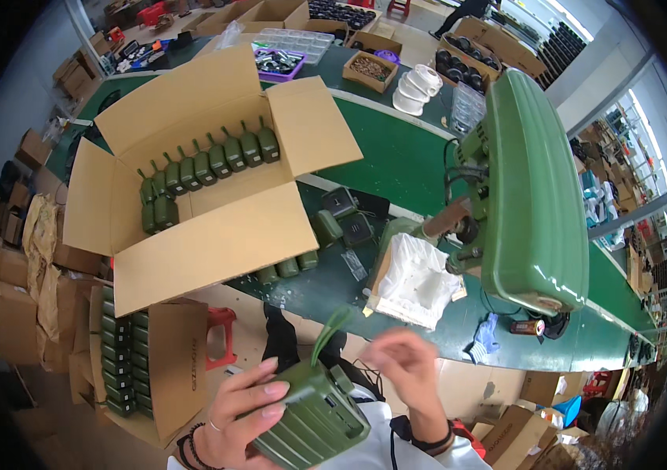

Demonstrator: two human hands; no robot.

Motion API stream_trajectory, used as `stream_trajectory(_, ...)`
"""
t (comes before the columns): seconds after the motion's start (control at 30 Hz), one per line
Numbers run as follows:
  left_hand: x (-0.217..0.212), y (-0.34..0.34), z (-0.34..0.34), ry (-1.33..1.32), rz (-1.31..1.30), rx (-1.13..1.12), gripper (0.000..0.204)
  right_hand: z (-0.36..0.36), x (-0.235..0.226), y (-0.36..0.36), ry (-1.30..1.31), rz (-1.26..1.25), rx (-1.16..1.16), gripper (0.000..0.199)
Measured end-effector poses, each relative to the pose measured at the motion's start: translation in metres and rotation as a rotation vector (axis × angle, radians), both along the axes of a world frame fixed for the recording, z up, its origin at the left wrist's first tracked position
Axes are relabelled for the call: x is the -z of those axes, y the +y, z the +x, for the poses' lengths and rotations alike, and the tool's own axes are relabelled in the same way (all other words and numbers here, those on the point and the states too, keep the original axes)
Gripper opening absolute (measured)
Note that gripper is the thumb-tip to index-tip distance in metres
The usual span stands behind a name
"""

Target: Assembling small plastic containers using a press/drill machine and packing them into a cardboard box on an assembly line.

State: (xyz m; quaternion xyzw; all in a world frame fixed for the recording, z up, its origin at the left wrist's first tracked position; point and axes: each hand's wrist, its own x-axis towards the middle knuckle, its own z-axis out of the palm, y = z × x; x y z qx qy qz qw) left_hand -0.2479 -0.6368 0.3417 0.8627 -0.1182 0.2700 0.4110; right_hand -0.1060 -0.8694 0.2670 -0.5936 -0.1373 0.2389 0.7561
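My left hand (241, 409) is wrapped round a green ribbed box-shaped device (314, 427), tilted in front of my body. It has a slot and a small block on its end face. From its upper corner stands a green strap loop (332, 333). To the right of the loop, apart from the device, hovers my right hand (410, 370). Its fingers look curled and are smeared by motion, so I cannot see whether anything is between them. Similar green devices (329, 227) lie on the bench beyond, partly behind the carton flap.
An open carton (212, 254) on the green bench holds a row of strapped green devices (216, 160). Right of it stand a large green machine (537, 196) and a white-lined tray (420, 282). A blue glove (486, 338) and a can (527, 327) lie nearby. Lower left, another carton (177, 368) holds several devices.
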Motion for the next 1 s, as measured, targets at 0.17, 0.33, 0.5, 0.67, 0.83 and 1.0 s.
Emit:
stream_trajectory(0.17, 0.008, -0.023, 0.023, -0.013, -0.012, 0.076, 0.097, -0.023, -0.044, -0.028, -0.274, 0.435, 0.249, 0.020)
stream_trajectory(0.33, 0.016, -0.045, 0.026, -0.006, 0.021, 0.099, 0.098, -0.033, -0.045, -0.037, -0.342, 0.347, 0.246, 0.028)
stream_trajectory(0.5, 0.014, -0.062, 0.030, -0.033, 0.037, 0.105, 0.100, -0.038, -0.045, -0.052, -0.409, 0.249, 0.295, 0.028)
stream_trajectory(0.67, 0.014, -0.072, 0.030, -0.014, 0.052, 0.121, 0.096, -0.041, -0.047, -0.070, -0.541, 0.113, 0.283, 0.028)
stream_trajectory(0.83, 0.022, -0.078, 0.030, -0.008, 0.160, 0.106, 0.102, -0.033, -0.067, -0.072, -0.956, -0.211, 0.145, 0.023)
stream_trajectory(1.0, 0.019, -0.086, 0.033, 0.061, 0.220, 0.047, 0.062, -0.026, -0.061, -0.068, -0.952, -0.462, 0.203, 0.022)
